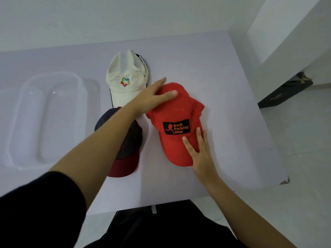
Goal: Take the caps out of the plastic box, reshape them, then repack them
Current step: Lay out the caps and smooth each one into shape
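Far left of frame: clear plastic box (48, 120) sits empty on the pale table (223, 77), its lid apparently lying under or beside it, hard to tell which. Centre-left, upper: white cap (125, 79) with a multicolour logo, brim toward the viewer. Just below it: dark navy cap (129, 138) with a maroon brim, partly hidden by the left forearm, which runs diagonally from the lower left corner up to centre, black sleeve (35, 208) at the bottom. Left hand (152, 98) lies flat, palm down, on the far rear edge of the red cap (177, 122); fingers extended and slightly spread, pressing the crown, not pinching. Red cap is right of centre, black "Back Packing Gear" patch up, brim toward the viewer, apart from the box. Right hand (198, 151) comes in from the lower right, palm down on the brim's right side, fingers straight and loosely splayed, resting flat on the fabric.
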`<action>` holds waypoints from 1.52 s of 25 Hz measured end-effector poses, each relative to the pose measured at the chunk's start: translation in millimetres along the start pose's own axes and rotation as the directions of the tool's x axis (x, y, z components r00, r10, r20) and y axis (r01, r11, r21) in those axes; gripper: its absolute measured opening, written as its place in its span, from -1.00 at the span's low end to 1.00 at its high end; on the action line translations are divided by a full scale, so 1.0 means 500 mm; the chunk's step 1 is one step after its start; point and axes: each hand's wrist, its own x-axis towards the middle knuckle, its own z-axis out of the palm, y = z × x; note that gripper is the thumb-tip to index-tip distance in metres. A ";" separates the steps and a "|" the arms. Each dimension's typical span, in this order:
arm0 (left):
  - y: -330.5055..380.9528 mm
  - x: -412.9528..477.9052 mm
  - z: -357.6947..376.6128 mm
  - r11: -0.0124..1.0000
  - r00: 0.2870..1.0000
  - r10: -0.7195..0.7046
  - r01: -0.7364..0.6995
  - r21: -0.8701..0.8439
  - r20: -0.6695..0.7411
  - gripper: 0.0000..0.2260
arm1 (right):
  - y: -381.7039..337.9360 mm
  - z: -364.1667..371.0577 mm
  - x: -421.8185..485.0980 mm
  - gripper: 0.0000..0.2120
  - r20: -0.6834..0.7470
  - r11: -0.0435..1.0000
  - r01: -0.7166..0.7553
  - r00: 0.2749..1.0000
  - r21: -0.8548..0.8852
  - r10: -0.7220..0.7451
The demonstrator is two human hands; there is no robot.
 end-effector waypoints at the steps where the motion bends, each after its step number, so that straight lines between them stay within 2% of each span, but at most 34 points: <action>1: 0.010 0.008 -0.006 0.997 0.993 -0.024 0.015 0.081 0.112 -0.36 | 0.000 0.003 0.002 -0.32 -0.017 1.000 -0.002 1.000 -0.013 0.002; 3: 0.023 0.019 -0.011 0.996 0.976 -0.043 0.026 0.081 0.213 -0.53 | 0.000 0.006 0.006 -0.32 -0.034 1.000 -0.009 0.999 -0.026 0.008; 5: 0.028 0.028 -0.011 0.994 0.970 -0.048 0.070 -0.084 0.237 -0.72 | 0.003 0.011 0.006 -0.27 -0.039 0.999 -0.018 0.999 -0.032 0.017; 6: 0.028 0.031 -0.011 0.980 0.965 -0.054 0.100 -0.173 0.255 -0.78 | 0.003 0.014 0.006 -0.19 -0.032 0.999 -0.033 0.999 -0.032 0.032; 8: 0.026 0.032 -0.007 0.946 0.956 -0.062 0.148 -0.289 0.287 -0.83 | 0.001 0.017 0.006 0.05 0.041 0.997 -0.071 0.997 -0.017 0.072; 10: 0.026 0.029 -0.003 0.931 0.947 -0.068 0.173 -0.321 0.313 -0.83 | -0.001 0.013 0.013 0.12 0.149 0.998 -0.056 0.987 0.008 0.055; 12: 0.031 0.026 -0.002 0.925 0.937 -0.071 0.191 -0.329 0.343 -0.81 | -0.003 -0.004 0.028 0.04 0.170 0.993 -0.063 0.984 0.098 0.046; 15: 0.044 0.016 -0.010 0.917 0.926 -0.062 0.200 -0.345 0.372 -0.78 | -0.012 -0.055 0.078 -0.38 -0.082 0.886 -0.162 0.973 0.434 0.218; 17: 0.054 0.012 -0.009 0.920 0.919 -0.044 0.190 -0.344 0.392 -0.77 | -0.021 -0.101 0.126 -0.45 -0.140 0.798 -0.188 0.937 0.572 0.321; 20: 0.075 0.004 0.001 0.948 0.906 -0.006 0.140 -0.286 0.422 -0.78 | -0.024 -0.154 0.183 -0.41 -0.029 0.748 -0.220 0.952 0.627 0.304; 24: 0.099 -0.006 0.005 0.970 0.908 0.065 0.040 -0.240 0.414 -0.80 | -0.018 -0.171 0.207 -0.75 0.092 0.683 -0.264 0.956 0.681 0.278; 28: 0.088 -0.011 0.011 0.993 0.947 0.116 -0.106 -0.051 0.300 -0.79 | -0.026 -0.150 0.199 -0.59 0.086 0.535 -0.338 0.894 0.775 0.440; 29: 0.081 -0.015 0.015 0.993 0.960 0.112 -0.100 -0.061 0.256 -0.75 | -0.026 -0.144 0.197 -0.55 0.095 0.489 -0.363 0.867 0.793 0.488; 31: 0.057 -0.031 0.016 0.991 0.992 0.060 -0.046 -0.123 0.112 -0.64 | -0.021 -0.137 0.191 -0.31 0.128 0.373 -0.374 0.831 0.849 0.541; 33: 0.019 -0.054 0.016 0.975 0.999 -0.048 0.044 -0.216 -0.013 -0.56 | -0.012 -0.139 0.189 -0.19 0.146 0.319 -0.385 0.805 0.866 0.575; 34: -0.001 -0.064 0.019 0.959 0.995 -0.101 0.099 -0.266 0.008 -0.53 | -0.007 -0.138 0.190 -0.24 0.147 0.307 -0.388 0.794 0.869 0.590; 36: -0.031 -0.082 0.041 0.917 0.971 -0.159 0.212 -0.338 0.178 -0.50 | -0.003 -0.138 0.196 -0.41 0.150 0.299 -0.406 0.772 0.864 0.618; 38: -0.044 -0.088 0.067 0.870 0.953 -0.137 0.247 -0.427 0.271 -0.53 | -0.005 -0.134 0.203 -0.46 0.149 0.302 -0.401 0.780 0.865 0.608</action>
